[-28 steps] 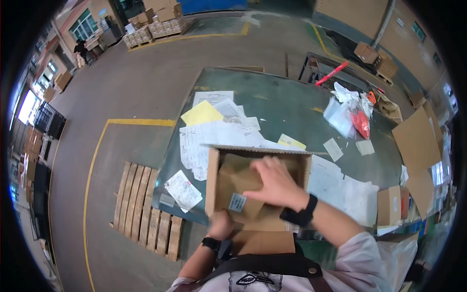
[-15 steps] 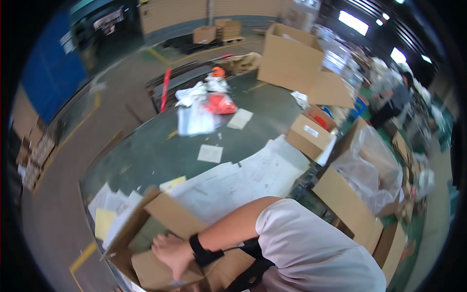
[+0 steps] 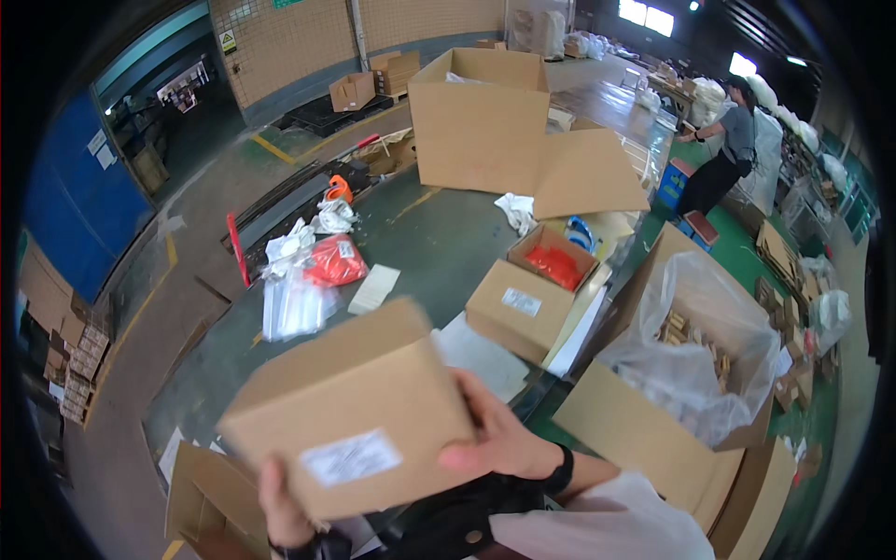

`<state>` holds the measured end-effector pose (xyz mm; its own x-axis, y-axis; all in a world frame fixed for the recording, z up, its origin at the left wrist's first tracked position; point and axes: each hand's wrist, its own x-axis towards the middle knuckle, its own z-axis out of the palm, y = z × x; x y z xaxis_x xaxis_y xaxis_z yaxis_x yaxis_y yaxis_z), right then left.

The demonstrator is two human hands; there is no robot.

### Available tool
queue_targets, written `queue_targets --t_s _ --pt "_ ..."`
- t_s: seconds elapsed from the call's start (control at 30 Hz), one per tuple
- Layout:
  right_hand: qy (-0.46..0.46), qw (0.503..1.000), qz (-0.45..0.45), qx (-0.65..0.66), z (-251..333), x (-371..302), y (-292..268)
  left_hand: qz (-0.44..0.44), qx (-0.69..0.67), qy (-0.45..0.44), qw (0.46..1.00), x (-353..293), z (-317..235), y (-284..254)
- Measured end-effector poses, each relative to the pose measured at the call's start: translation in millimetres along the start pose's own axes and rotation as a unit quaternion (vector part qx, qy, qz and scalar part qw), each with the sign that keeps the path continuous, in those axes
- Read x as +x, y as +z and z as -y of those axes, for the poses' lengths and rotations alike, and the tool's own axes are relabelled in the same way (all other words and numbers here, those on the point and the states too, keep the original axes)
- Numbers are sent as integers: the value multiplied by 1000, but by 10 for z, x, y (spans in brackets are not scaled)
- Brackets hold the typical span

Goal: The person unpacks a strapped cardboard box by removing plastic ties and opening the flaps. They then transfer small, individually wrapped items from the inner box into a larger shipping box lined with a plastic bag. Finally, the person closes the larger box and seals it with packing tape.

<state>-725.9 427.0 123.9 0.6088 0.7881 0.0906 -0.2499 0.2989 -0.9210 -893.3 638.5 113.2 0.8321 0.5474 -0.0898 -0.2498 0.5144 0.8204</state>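
A closed brown cardboard box with a white label is held up over the near side of the green table, tilted and slightly blurred. My right hand grips its right end, thumb on the front face. At the lower left corner my left hand holds it, with fingers partly out of sight behind the box. Just below and left of it stands an open cardboard carton with raised flaps; its bottom is not fully seen.
A labelled box and a small box of red bags sit to the right. Beyond lie a red packet, clear bags and a large carton. A plastic-lined carton stands far right, near a person.
My right hand was down in the open carton at the lower left. Now both hands hold the labelled box raised above the table. The view has shifted.
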Motion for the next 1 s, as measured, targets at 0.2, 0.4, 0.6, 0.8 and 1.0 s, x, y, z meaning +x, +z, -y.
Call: queue_targets --t_s 0.2,0.4,0.6,0.8,1.0 --pt "32 966 -233 110 -249 -145 -1682 156 67 -271 948 1944 1366 1176" --pt "192 884 -361 -227 -261 -117 -2382 321 199 -122 918 2592 1716 1808" --pt "-138 848 -251 -447 314 82 -2809 330 412 80 846 1427 1074 1219" --pt "51 898 235 -369 -460 698 -994 -67 213 -313 923 -1180 695 -576" --pt "-11 762 495 -417 -2143 727 1057 -666 177 -105 717 -3118 1132 -1968"
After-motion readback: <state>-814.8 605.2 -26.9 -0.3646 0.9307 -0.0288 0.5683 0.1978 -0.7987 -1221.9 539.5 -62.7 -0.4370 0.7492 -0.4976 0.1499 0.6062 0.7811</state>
